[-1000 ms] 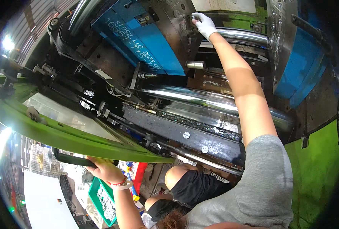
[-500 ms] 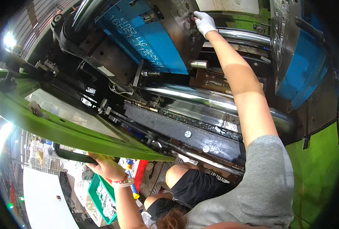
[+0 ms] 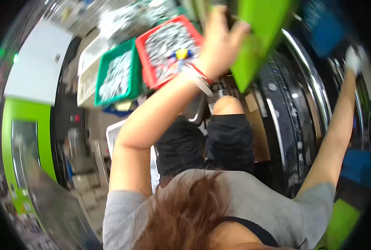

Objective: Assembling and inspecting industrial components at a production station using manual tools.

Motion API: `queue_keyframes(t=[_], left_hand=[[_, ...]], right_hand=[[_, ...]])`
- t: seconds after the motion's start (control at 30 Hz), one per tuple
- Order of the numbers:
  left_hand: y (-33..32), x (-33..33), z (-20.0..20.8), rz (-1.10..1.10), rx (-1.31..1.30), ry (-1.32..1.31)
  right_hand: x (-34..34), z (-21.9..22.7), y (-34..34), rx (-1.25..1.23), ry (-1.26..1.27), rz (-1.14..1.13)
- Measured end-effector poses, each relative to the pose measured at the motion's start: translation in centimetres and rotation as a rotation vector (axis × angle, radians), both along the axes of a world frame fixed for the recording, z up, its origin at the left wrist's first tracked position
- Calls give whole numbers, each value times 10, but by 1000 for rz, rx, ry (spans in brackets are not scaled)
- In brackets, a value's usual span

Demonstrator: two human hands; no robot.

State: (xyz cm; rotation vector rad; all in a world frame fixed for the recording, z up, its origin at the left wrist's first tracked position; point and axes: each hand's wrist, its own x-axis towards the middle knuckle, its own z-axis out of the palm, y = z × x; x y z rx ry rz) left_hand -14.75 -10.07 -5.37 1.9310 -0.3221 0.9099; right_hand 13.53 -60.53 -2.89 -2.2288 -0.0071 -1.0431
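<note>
My left hand (image 3: pixel 221 48), bare and with bands at the wrist, is at the edge of the green machine door (image 3: pixel 258 37). Its fingers curl around a dark door handle (image 3: pixel 232 18), which is mostly hidden and blurred. Far to the right, my right hand (image 3: pixel 353 60) in a white glove reaches between the machine's parts. Motion smears its fingers, so what it touches does not show. Close by it is a blue block (image 3: pixel 325 33) of the machine, and shiny steel bars (image 3: pixel 306 66) run between there and the door.
Left of the door stand a red crate (image 3: pixel 141 50) and a green crate (image 3: pixel 134 79), both filled with small grey pieces. Clear plastic bags (image 3: pixel 118 23) lie behind them. A white and green machine (image 3: pixel 31 62) stands at the far left. My knees (image 3: pixel 228 106) are beside the machine's dark bed.
The view has swung down and left, bringing the crates to the middle. My gloved right hand now appears at the far right, my left hand higher up with the door.
</note>
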Motion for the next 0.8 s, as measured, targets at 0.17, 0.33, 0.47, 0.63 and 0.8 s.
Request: queue_keyframes(t=[0.17,0.33,0.47,0.63,0.8], left_hand=[[95,-100,-104,-31,264,201],[238,-89,-151,430,135,697],[280,-35,-204,262,574,962],[281,15,-253,164,804,1144],[249,10,-249,158,777,1136]], right_hand=[[-138,-31,202,119,-146,89],[-229,-7,286,198,-345,555],[-276,-11,350,230,-396,632],[-311,-20,375,327,-310,862],[-317,-45,363,342,-202,884]])
